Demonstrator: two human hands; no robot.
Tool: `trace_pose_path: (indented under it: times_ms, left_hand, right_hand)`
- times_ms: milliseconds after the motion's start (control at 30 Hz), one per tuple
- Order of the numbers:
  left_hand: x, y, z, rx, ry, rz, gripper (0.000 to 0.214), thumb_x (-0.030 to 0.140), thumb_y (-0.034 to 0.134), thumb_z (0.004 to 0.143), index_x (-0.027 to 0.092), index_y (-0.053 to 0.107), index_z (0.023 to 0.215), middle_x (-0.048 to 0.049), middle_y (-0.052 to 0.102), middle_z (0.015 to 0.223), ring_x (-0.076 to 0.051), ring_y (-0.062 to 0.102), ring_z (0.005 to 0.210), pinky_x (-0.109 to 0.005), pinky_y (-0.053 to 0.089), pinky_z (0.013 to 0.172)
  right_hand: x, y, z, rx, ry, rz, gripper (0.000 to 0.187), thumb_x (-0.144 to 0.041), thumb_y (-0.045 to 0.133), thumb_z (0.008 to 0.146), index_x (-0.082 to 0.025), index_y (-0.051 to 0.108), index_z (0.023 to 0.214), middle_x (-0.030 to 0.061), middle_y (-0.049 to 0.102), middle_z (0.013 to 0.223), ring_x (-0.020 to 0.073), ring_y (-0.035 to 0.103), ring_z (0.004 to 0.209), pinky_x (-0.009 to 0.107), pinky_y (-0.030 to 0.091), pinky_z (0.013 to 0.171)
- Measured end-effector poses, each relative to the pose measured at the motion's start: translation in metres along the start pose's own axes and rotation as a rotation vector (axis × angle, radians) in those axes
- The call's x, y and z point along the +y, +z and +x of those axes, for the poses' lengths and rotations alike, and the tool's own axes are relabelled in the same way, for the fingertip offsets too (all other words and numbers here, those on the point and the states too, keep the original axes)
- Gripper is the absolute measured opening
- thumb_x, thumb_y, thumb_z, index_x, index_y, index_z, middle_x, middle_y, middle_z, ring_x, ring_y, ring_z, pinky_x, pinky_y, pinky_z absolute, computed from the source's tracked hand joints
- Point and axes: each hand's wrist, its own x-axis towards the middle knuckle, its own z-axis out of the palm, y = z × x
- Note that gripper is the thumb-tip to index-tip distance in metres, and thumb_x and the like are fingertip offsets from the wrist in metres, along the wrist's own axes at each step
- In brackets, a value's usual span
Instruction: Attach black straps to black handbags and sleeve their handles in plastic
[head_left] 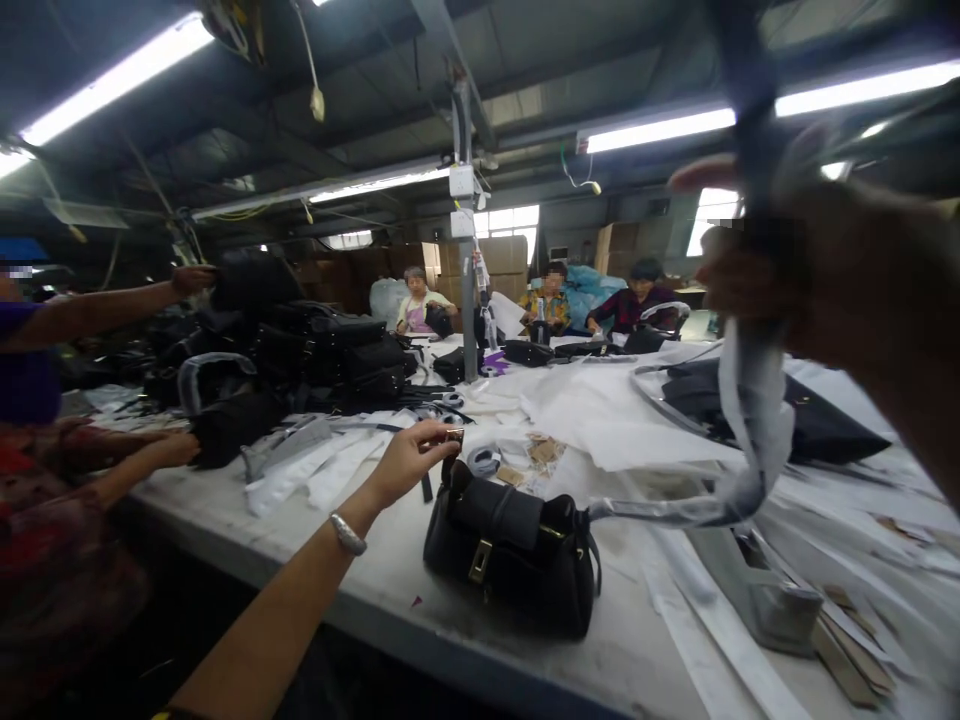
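A small black handbag (517,555) with a gold clasp stands on the white table (390,580) in front of me. My left hand (411,458), with a silver bracelet on its wrist, pinches a small metal fitting at the bag's left end. My right hand (795,265) is raised close to the camera and blurred. It grips the bag's strap (750,440), which is wrapped in white paper and runs down to the bag's right side.
A stack of black bags (322,350) stands at the back left, where a co-worker's arm (97,310) reaches to it. Another person's hand (169,450) rests on the left edge. Several people (551,300) sit at the far end. Paper strips, a tape roll (484,460) and a metal stand (757,590) lie around.
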Motion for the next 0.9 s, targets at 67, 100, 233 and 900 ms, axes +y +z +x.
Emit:
trace_pose_path:
  times_ms: [67, 100, 233, 900]
  left_hand:
    - [-0.006, -0.002, -0.005, 0.065, -0.071, -0.159, 0.041, 0.040, 0.067, 0.082, 0.015, 0.066, 0.115, -0.0111, 0.068, 0.107, -0.024, 0.064, 0.098, -0.037, 0.054, 0.087]
    - [-0.009, -0.003, -0.007, 0.105, -0.099, -0.223, 0.048, 0.040, 0.067, 0.082, 0.016, 0.061, 0.123, -0.0109, 0.068, 0.108, -0.023, 0.064, 0.098, -0.038, 0.055, 0.085]
    - [-0.020, -0.008, -0.014, 0.199, -0.149, -0.350, 0.058, 0.042, 0.069, 0.081, 0.018, 0.054, 0.131, -0.0099, 0.066, 0.112, -0.022, 0.065, 0.095, -0.039, 0.057, 0.082]
    - [0.012, 0.017, -0.032, 0.213, -0.033, 0.048, 0.039, 0.039, 0.075, 0.075, 0.019, 0.072, 0.108, -0.0096, 0.072, 0.111, -0.028, 0.067, 0.099, -0.039, 0.056, 0.087]
  right_hand:
    - [-0.007, 0.019, 0.003, -0.102, 0.103, 0.053, 0.032, -0.049, 0.057, 0.091, -0.021, 0.068, 0.100, -0.0011, 0.059, 0.060, 0.0043, 0.036, 0.039, 0.025, 0.020, 0.037]
    - [-0.003, 0.033, 0.001, -0.161, 0.167, 0.072, 0.034, -0.050, 0.057, 0.090, -0.020, 0.066, 0.103, 0.0011, 0.064, 0.070, 0.0049, 0.040, 0.042, 0.023, 0.023, 0.037]
    - [0.057, 0.101, -0.020, -0.321, 0.364, 0.038, 0.032, -0.046, 0.058, 0.088, -0.015, 0.062, 0.093, 0.0046, 0.066, 0.081, 0.0055, 0.044, 0.043, 0.020, 0.030, 0.036]
    - [0.122, 0.158, -0.020, -0.327, 0.373, 0.288, 0.038, -0.053, 0.059, 0.086, -0.017, 0.064, 0.099, 0.0024, 0.063, 0.075, 0.0091, 0.051, 0.053, 0.018, 0.034, 0.043]
